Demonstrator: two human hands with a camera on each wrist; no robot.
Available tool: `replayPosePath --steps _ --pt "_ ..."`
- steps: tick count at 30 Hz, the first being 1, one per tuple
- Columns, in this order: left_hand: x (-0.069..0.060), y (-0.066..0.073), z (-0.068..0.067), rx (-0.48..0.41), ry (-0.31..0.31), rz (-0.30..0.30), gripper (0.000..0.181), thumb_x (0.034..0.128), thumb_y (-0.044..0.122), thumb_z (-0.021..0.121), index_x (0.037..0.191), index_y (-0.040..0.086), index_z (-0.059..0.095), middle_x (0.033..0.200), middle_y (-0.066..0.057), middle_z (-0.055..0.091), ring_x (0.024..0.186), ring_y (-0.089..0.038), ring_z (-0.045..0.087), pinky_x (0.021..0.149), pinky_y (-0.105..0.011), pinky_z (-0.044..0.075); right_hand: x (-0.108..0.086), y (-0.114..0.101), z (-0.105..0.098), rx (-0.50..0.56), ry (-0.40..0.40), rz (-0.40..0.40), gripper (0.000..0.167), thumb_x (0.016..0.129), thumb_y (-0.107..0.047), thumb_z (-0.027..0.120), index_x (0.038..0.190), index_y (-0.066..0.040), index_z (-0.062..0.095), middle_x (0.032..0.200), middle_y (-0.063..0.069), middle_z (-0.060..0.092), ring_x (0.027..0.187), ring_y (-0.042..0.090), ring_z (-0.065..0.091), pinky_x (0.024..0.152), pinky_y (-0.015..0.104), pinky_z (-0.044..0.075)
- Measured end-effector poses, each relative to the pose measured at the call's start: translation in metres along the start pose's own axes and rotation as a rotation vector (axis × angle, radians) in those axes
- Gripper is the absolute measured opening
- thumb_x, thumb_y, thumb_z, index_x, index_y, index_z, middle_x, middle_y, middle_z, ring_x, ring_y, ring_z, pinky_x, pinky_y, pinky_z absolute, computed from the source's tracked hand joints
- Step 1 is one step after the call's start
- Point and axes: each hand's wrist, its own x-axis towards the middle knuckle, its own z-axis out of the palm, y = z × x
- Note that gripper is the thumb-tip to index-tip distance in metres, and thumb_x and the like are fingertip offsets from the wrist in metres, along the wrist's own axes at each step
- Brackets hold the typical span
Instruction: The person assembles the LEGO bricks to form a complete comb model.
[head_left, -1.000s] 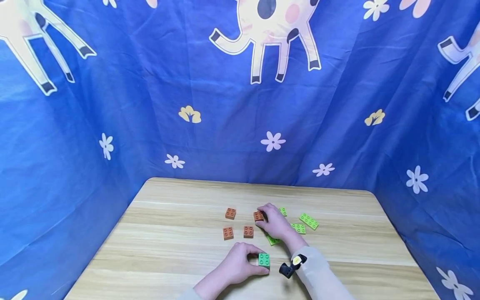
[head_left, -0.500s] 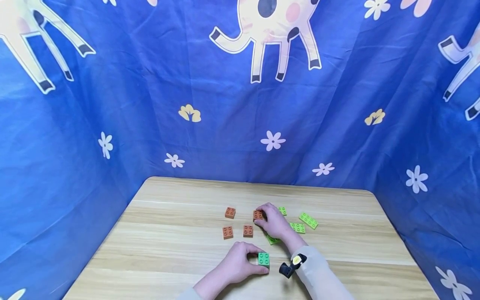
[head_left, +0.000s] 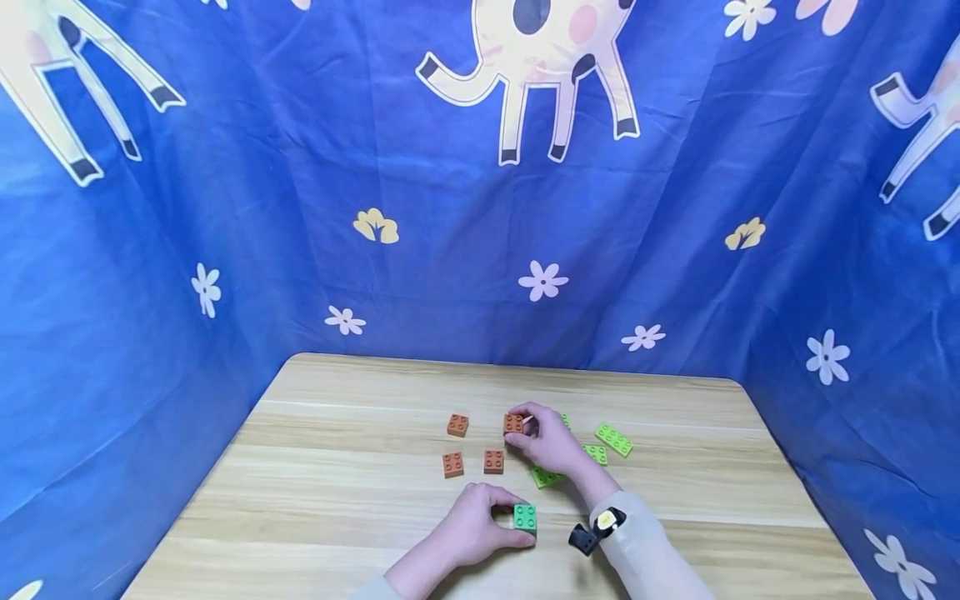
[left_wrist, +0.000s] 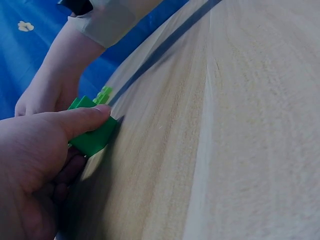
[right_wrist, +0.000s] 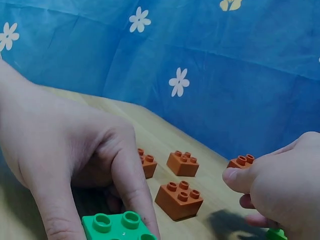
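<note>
My left hand (head_left: 476, 527) pinches a green toy building brick (head_left: 525, 517) between thumb and fingers near the front of the table. In the left wrist view the thumb lies along the side of that green brick (left_wrist: 95, 137). Further back, my right hand (head_left: 553, 442) pinches an orange-brown brick (head_left: 513, 424) by its sides. The right wrist view shows this orange-brown brick (right_wrist: 241, 161) partly hidden behind the thumb, with a shadow on the table below the hand. Three similar orange-brown bricks stand left of it, one of them (head_left: 493, 462) between the two hands.
Further orange-brown bricks stand at the back left (head_left: 458, 425) and front left (head_left: 453, 464). Several lime-green bricks, one a long brick (head_left: 615, 440), lie beside and behind the right hand, some partly covered by it. A blue patterned curtain (head_left: 450, 317) surrounds the wooden table (head_left: 315, 500).
My right hand has taken the orange-brown brick slightly up, and its wrist has turned a little. The left hand keeps its hold on the green brick. The head view has shifted slightly.
</note>
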Motion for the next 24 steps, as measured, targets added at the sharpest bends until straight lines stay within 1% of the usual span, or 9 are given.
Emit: replayPosePath --steps 4,10,12,16,19,24 --pt "0.000 0.000 0.000 0.008 0.003 -0.010 0.038 0.0723 0.038 0.099 0.104 0.024 0.084 0.103 0.018 0.075 0.103 -0.007 0.066 0.101 -0.039 0.048 -0.003 -0.005 -0.004 0.034 0.012 0.005 0.039 0.096 -0.014 0.081 0.132 -0.005 0.068 0.094 0.002 0.068 0.082 0.016 0.065 0.070 0.030 0.056" --pt "-0.001 0.000 0.000 -0.004 0.005 -0.005 0.037 0.0727 0.037 0.099 0.104 0.024 0.084 0.104 0.017 0.076 0.103 -0.008 0.066 0.101 -0.039 0.049 -0.008 -0.011 -0.010 0.039 0.034 -0.002 0.040 0.094 -0.013 0.082 0.130 -0.001 0.069 0.102 0.002 0.070 0.087 0.017 0.066 0.074 0.030 0.057" --pt "0.000 0.000 0.000 -0.009 0.005 -0.004 0.037 0.0729 0.037 0.098 0.104 0.024 0.084 0.104 0.017 0.076 0.103 -0.008 0.067 0.100 -0.038 0.050 -0.009 -0.012 -0.012 0.040 0.035 -0.005 0.042 0.094 -0.013 0.083 0.131 0.000 0.068 0.104 0.003 0.070 0.088 0.018 0.066 0.074 0.031 0.058" --pt "0.000 -0.001 0.000 -0.006 0.007 -0.005 0.038 0.0727 0.037 0.099 0.104 0.023 0.084 0.103 0.016 0.076 0.102 -0.008 0.066 0.099 -0.038 0.050 -0.012 -0.015 -0.017 0.047 0.035 0.012 0.043 0.094 -0.013 0.082 0.133 0.000 0.067 0.103 0.002 0.069 0.088 0.019 0.065 0.073 0.031 0.057" --pt "0.001 -0.001 -0.001 -0.002 0.008 -0.005 0.038 0.0724 0.037 0.099 0.105 0.023 0.084 0.103 0.017 0.076 0.102 -0.008 0.066 0.099 -0.038 0.049 -0.015 -0.017 -0.020 0.062 0.039 0.032 0.042 0.094 -0.012 0.082 0.132 -0.002 0.068 0.100 0.001 0.068 0.087 0.020 0.065 0.074 0.031 0.057" --pt "0.002 -0.001 -0.001 -0.006 0.006 0.003 0.037 0.0723 0.036 0.099 0.104 0.023 0.084 0.102 0.017 0.076 0.101 -0.007 0.066 0.099 -0.036 0.049 -0.018 -0.020 -0.025 0.090 0.037 0.036 0.041 0.093 -0.011 0.083 0.131 -0.005 0.068 0.100 0.002 0.069 0.086 0.020 0.067 0.074 0.031 0.059"
